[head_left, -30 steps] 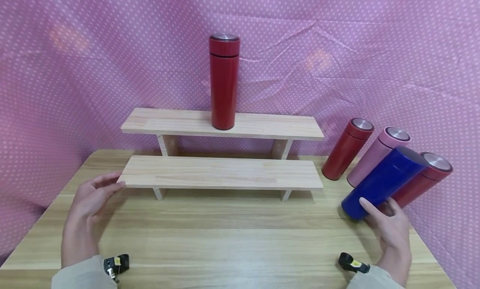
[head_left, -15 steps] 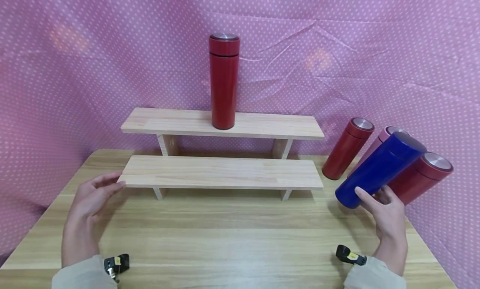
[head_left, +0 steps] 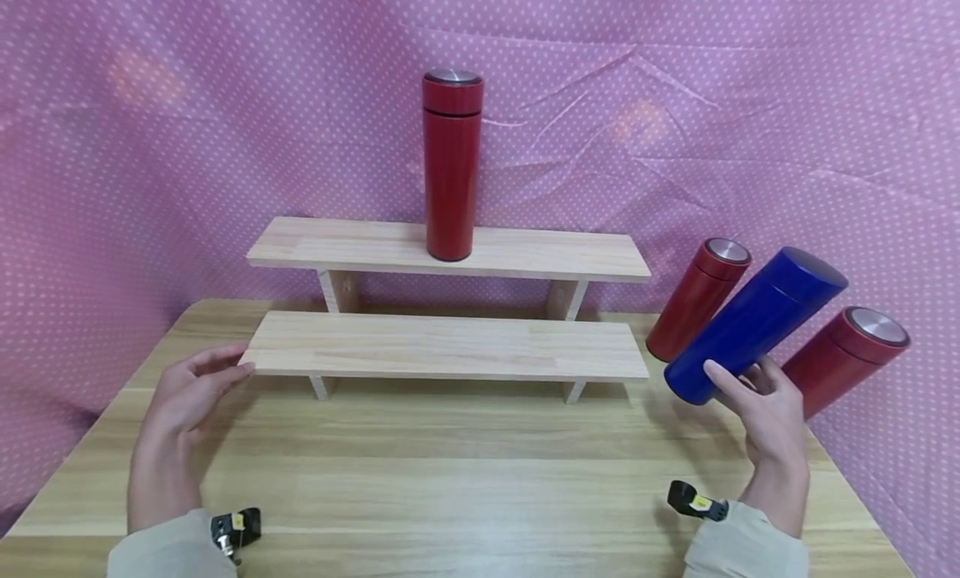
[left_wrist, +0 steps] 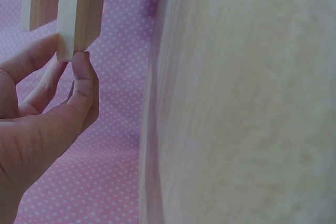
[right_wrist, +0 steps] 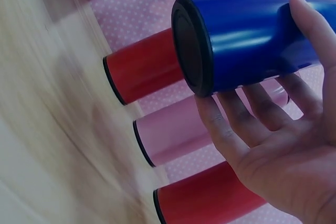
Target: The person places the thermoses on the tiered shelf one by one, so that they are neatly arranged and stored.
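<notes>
My right hand (head_left: 768, 411) grips a blue thermos bottle (head_left: 753, 324) near its lower part and holds it tilted, its top leaning right. In the right wrist view the black base of the blue thermos (right_wrist: 247, 40) shows clear of the table, thumb on one side and fingers on the other. At the left, my left hand (head_left: 191, 394) pinches the end of the lower wooden shelf (head_left: 442, 344) between thumb and fingers; the left wrist view shows the pinched board end (left_wrist: 67, 35) closely. A red thermos (head_left: 452, 169) stands upright on the upper shelf (head_left: 555, 248).
Behind the blue thermos stand another red thermos (head_left: 693, 303) and a pink thermos (right_wrist: 176, 132), the latter hidden in the head view. A further red thermos (head_left: 851, 357) is by the table's right edge. A pink dotted cloth (head_left: 300, 103) hangs behind the wooden table (head_left: 450, 478).
My right hand has raised the blue thermos off the table and moved it slightly left, covering the pink thermos in the head view. The left hand keeps its place on the shelf end.
</notes>
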Demonstrator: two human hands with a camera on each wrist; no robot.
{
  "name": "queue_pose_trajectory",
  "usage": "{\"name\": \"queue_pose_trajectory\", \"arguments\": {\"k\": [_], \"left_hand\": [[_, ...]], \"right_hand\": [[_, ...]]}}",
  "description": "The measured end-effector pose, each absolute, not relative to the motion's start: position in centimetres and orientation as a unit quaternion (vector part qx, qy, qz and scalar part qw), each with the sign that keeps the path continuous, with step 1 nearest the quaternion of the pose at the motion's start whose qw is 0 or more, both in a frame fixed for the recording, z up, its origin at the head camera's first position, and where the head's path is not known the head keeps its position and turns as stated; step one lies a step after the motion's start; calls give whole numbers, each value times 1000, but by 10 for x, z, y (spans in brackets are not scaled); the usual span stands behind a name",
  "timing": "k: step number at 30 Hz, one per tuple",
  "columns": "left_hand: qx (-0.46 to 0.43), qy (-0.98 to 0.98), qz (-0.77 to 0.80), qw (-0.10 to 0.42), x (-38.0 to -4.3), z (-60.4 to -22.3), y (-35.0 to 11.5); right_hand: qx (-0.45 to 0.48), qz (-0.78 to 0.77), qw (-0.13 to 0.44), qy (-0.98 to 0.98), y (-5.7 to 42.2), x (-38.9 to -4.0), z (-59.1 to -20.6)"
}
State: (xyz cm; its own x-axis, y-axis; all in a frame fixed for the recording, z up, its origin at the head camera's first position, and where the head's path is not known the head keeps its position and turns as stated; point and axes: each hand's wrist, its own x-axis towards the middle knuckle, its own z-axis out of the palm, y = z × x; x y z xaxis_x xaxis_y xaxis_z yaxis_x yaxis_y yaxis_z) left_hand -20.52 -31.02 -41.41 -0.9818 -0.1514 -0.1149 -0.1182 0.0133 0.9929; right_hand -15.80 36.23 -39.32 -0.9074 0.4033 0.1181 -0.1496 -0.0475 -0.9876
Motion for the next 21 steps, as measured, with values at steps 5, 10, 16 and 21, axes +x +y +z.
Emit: {"name": "queue_pose_trajectory", "arguments": {"k": [5,10,16,21], "left_hand": [[98,-714,-693,9,-206,-415,-310],[102,-722,-685,8,-205,-413,-310],[101,-725,-682,7,-205,-413,-311],[96,-736,-670,8,-206,-413,-312]], "right_hand": [[-93,735,206,-640,355,-163,-390],[-93,747,222,-620,346,-170,-386],[-75,750,225,-617,338,-175,-382],[-78,748,230,-618,334,-179,-380]]}}
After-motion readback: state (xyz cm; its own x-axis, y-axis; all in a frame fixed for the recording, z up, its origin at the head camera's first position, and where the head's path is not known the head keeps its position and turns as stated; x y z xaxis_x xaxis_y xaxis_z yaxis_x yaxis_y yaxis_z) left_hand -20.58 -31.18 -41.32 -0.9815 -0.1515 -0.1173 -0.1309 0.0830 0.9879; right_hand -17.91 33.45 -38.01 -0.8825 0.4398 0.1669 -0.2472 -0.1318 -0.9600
